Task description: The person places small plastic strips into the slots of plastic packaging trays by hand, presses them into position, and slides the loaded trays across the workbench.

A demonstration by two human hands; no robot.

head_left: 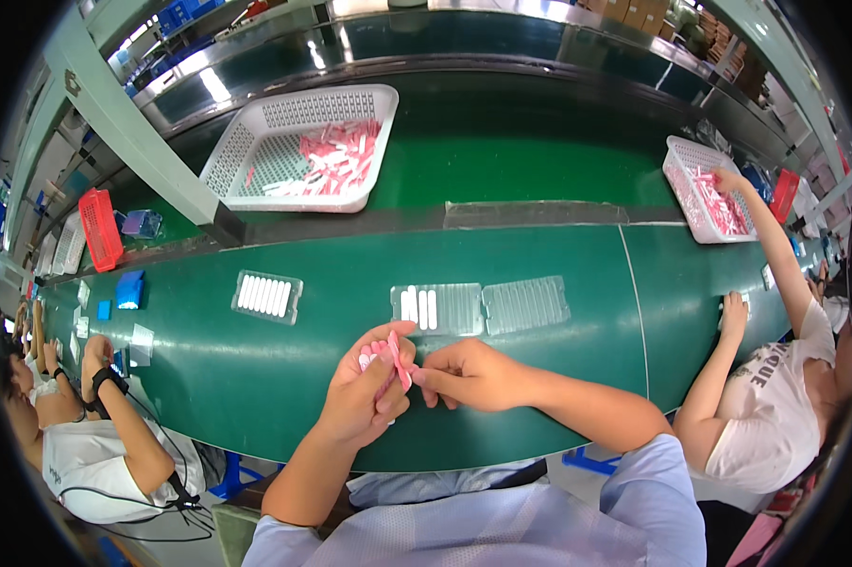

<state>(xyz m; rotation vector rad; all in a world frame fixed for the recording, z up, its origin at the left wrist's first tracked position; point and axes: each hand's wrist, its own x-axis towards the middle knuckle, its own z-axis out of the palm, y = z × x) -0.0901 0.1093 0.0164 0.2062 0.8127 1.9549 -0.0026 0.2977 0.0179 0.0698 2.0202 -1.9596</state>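
Left hand (362, 392) clutches pink sticks (388, 359); right hand (468, 374) pinches one.

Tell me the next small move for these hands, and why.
Probably carry one pink piece to the clear tray and lay it beside the white pieces. The left hand holds a bunch of pink pieces, the right hand pinches one, and most tray slots look empty.
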